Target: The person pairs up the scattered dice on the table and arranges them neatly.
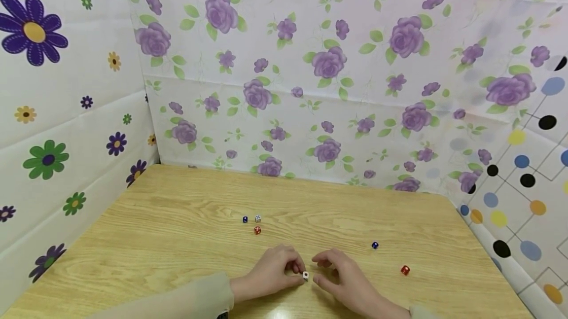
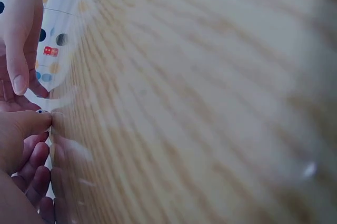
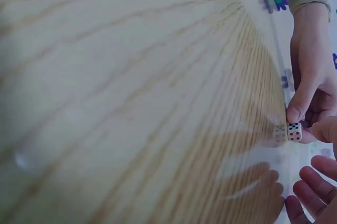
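Observation:
A white die (image 1: 305, 275) stands at the table's near middle, between the two hands. My left hand (image 1: 276, 270) pinches it at the thumb and fingertips. In the right wrist view the white die (image 3: 295, 132) shows black and red pips, with the left thumb (image 3: 296, 112) against it. In the left wrist view only a sliver of the die (image 2: 42, 111) appears behind the left thumb (image 2: 37, 122). Just to its right, my right hand (image 1: 343, 279) holds nothing, its thumb and fingers spread apart and loosely bent toward the die.
A blue die (image 1: 245, 219), a white die (image 1: 258, 218) and a red die (image 1: 257, 230) form a cluster farther back. Off to the right lie another blue die (image 1: 374, 245) and red die (image 1: 406, 270). Patterned cloth (image 1: 293, 62) encloses the wooden table (image 1: 186, 240) behind and at both sides.

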Demonstrator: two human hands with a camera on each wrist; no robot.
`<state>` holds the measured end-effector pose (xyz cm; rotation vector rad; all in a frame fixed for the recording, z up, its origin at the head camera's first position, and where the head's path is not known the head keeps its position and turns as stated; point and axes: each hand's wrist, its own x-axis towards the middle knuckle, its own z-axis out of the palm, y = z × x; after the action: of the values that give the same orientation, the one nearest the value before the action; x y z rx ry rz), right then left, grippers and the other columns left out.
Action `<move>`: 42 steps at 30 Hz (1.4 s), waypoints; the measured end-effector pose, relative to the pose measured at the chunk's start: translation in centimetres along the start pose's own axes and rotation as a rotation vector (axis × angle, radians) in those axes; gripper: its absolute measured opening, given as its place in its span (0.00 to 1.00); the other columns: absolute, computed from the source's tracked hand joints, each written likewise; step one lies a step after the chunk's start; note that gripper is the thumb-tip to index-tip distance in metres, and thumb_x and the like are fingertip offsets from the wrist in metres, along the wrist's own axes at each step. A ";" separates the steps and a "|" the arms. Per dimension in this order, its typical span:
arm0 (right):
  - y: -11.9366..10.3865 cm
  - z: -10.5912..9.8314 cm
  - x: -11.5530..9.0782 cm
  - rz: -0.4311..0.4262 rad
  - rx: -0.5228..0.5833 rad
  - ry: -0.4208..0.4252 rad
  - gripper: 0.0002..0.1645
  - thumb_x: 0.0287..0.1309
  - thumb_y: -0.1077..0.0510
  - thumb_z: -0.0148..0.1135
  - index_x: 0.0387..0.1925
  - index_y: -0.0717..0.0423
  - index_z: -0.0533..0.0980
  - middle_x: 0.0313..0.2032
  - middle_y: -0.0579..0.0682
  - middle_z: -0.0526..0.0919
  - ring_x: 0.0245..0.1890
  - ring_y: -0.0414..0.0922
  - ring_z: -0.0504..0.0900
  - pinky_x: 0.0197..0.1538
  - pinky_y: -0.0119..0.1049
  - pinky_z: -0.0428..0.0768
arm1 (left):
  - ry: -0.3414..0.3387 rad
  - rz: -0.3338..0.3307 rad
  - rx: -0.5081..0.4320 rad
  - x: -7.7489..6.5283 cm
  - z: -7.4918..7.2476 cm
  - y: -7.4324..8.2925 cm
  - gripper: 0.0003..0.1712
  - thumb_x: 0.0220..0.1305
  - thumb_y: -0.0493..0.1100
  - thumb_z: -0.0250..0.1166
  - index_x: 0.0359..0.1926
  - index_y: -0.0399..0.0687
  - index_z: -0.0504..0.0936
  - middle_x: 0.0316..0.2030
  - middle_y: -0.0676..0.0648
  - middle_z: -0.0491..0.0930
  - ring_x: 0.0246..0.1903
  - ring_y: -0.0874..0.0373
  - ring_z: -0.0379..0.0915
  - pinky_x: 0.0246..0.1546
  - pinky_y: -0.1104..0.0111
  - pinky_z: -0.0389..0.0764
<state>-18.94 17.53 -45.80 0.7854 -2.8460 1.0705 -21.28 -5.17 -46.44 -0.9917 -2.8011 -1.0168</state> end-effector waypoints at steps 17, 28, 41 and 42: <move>0.1 0.8 -0.1 -0.010 -0.061 -0.008 0.14 0.61 0.44 0.66 0.47 0.38 0.76 0.44 0.34 0.77 0.47 0.37 0.72 0.51 0.34 0.75 | -0.007 -0.009 -0.029 0.1 0.0 0.2 0.06 0.57 0.49 0.74 0.32 0.61 0.84 0.29 0.63 0.77 0.33 0.73 0.66 0.39 0.75 0.62; 0.1 1.6 -0.1 -0.015 -0.089 0.049 0.11 0.58 0.47 0.70 0.41 0.34 0.76 0.41 0.32 0.74 0.43 0.35 0.69 0.46 0.31 0.70 | -0.007 -0.019 -0.024 0.1 0.1 0.2 0.05 0.56 0.50 0.74 0.32 0.62 0.84 0.29 0.63 0.77 0.33 0.73 0.65 0.39 0.74 0.62; -0.1 1.9 -0.1 -0.003 -0.107 0.085 0.11 0.56 0.49 0.71 0.37 0.35 0.76 0.38 0.33 0.73 0.40 0.34 0.68 0.43 0.30 0.69 | -0.004 -0.026 -0.037 0.1 0.2 0.6 0.06 0.56 0.49 0.74 0.32 0.61 0.85 0.28 0.62 0.77 0.34 0.73 0.65 0.38 0.72 0.60; -0.1 2.0 -0.1 -0.001 -0.107 0.088 0.11 0.56 0.50 0.71 0.36 0.35 0.76 0.37 0.33 0.73 0.40 0.34 0.68 0.43 0.30 0.68 | -0.004 -0.025 -0.036 0.1 0.2 0.6 0.06 0.56 0.49 0.74 0.32 0.61 0.85 0.28 0.62 0.77 0.33 0.73 0.65 0.38 0.72 0.60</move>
<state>-18.43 16.32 -47.28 0.7141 -2.8015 0.9195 -21.00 -4.63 -46.25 -0.9658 -2.8152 -1.0735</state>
